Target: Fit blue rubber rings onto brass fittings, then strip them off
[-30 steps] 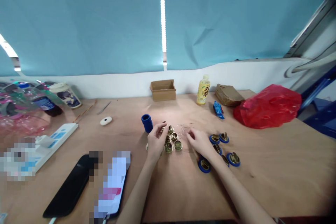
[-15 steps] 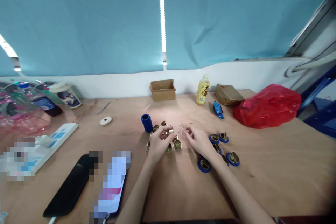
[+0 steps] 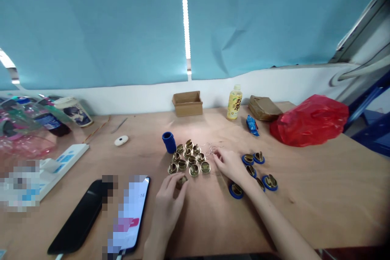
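My left hand [image 3: 169, 197] is closed around a round brass-coloured metal fitting [image 3: 182, 181], holding it at the near side of a group. That group is several similar brass fittings [image 3: 191, 160], each with a raised tab on top. My right hand [image 3: 229, 165] has its fingertips pinched at a small tangle of thin silvery wire rings [image 3: 209, 148], just right of the group; the fingers partly hide what they hold. Beside my right forearm lie several brass fittings seated in blue rings [image 3: 270, 183]. A blue threaded tube [image 3: 169, 143] stands behind the group.
Two phones, one black [image 3: 81, 217] and one lit [image 3: 134, 215], lie at left near a white power strip [image 3: 65, 162]. Behind are a cardboard box [image 3: 188, 108], a yellow drink bottle [image 3: 234, 103], a blue packet [image 3: 252, 125] and a red bag [image 3: 310, 122]. Plastic bottles [image 3: 45, 118] crowd the far left.
My left hand has drawn back toward me and left from above the group, carrying a brass fitting and uncovering the others. My right hand has stayed by the wire rings.
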Motion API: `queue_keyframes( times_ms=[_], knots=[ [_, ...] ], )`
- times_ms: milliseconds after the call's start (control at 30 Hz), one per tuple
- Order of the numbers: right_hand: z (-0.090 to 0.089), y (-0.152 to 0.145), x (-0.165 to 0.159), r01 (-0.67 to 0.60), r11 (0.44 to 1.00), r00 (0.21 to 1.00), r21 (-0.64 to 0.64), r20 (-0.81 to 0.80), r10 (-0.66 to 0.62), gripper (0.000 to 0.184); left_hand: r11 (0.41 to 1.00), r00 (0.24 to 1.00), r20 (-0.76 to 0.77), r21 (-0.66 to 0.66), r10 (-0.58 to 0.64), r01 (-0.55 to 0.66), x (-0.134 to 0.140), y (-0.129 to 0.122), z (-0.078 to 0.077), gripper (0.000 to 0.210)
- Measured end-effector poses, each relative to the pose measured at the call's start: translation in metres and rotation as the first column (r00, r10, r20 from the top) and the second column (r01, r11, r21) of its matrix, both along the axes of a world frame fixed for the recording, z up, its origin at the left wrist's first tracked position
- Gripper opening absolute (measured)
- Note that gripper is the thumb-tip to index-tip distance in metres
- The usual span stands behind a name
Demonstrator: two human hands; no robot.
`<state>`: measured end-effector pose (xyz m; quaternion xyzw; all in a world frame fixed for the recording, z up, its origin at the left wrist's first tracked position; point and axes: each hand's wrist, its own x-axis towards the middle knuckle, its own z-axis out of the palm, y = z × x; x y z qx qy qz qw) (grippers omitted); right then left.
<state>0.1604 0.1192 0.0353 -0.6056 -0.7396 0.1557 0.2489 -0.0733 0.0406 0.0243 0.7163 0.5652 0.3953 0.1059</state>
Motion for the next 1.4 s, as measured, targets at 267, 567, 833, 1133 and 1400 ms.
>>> queue_keyframes(
  times_ms=[267, 567, 833, 1133, 1400],
  knots=[
    [0.002, -0.004, -0.001, -0.021, 1.0, 0.999, -0.013, 0.033, 0.022, 0.014, 0.985, 0.994, -0.059, 0.151, 0.088, -0.078, -0.026, -0.023, -0.001, 0.018],
    [0.001, -0.002, -0.003, -0.04, 0.997, 0.99, -0.071, 0.13, 0.049, 0.017, 0.989, 0.984, -0.108, 0.059, 0.144, -0.138, -0.036, -0.034, -0.008, 0.022],
    [0.005, -0.004, -0.005, -0.055, 0.995, 0.983, -0.088, 0.171, 0.07, 0.017, 0.978, 0.977, -0.152, -0.123, 0.149, -0.168, -0.037, -0.029, -0.01, 0.015],
    [0.006, -0.006, -0.005, -0.064, 0.996, 0.984, -0.068, 0.16, 0.075, 0.017, 0.995, 0.988, -0.155, -0.097, 0.022, -0.037, -0.02, -0.028, -0.008, 0.014],
    [0.007, -0.007, -0.006, -0.065, 0.996, 0.986, -0.064, 0.15, 0.074, 0.015, 0.987, 0.992, -0.122, -0.16, 0.005, -0.025, 0.008, -0.019, 0.003, 0.02]
  ],
)
